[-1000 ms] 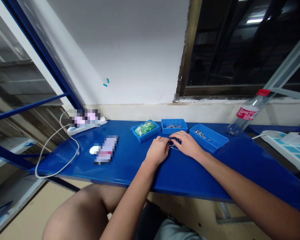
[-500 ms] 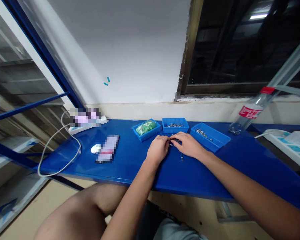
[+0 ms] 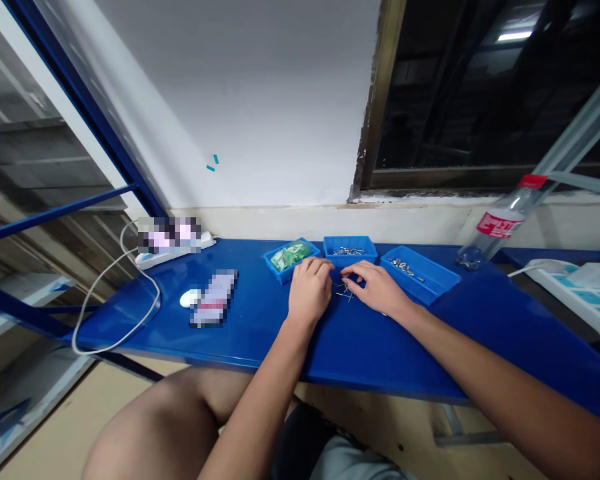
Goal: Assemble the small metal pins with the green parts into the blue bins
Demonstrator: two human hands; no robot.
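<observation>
Several thin metal pins (image 3: 347,293), like rivets, lie loose and crossed on the blue table between my hands. My left hand (image 3: 310,287) is just left of them, back upward, its fingers loosely bent toward the right; I see nothing held in it, though its palm is hidden. My right hand (image 3: 373,285) hovers at the right of the pins, thumb and forefinger apart, fingertips close above them. Beyond my hands stand a blue bin with green packets (image 3: 295,253), a blue bin of metal pins (image 3: 349,251), and a blue bin with short metal pieces (image 3: 405,267).
The blue table (image 3: 260,320) ends in a front edge above my legs. A blurred-out flat object (image 3: 215,299) and a white round thing (image 3: 190,298) lie left. A white cable (image 3: 115,347) loops there. A red-capped plastic bottle (image 3: 503,223) and a white power strip (image 3: 580,287) stand right.
My hands, earlier meeting at the fingertips, have come apart; the left moved slightly left. The pins between them now show. A pin below the right hand is no longer where it lay.
</observation>
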